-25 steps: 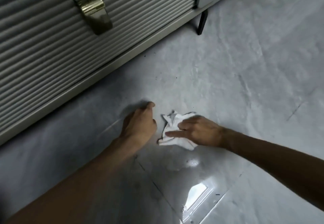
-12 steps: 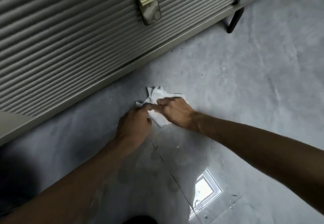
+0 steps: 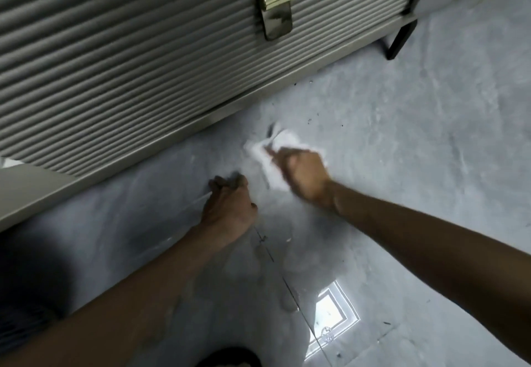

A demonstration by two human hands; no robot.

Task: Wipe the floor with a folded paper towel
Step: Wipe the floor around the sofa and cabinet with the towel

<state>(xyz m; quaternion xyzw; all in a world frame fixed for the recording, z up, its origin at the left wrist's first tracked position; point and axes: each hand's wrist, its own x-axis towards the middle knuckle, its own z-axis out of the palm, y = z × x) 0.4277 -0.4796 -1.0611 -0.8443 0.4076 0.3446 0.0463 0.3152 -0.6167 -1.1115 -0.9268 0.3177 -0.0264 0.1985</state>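
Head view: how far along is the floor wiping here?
Under way. Done: the white crumpled paper towel is down on the grey marbled floor. In hand: the right hand presses it, motion-blurred, beside the ribbed grey cabinet; the left hand rests on the floor, apart from the towel. Left: dark specks beyond the towel remain unwiped.

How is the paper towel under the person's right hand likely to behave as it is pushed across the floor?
The paper towel looks crumpled and soft, so it probably bunches rather than staying flat. The floor looks glossy, so it likely slides easily under the right hand.
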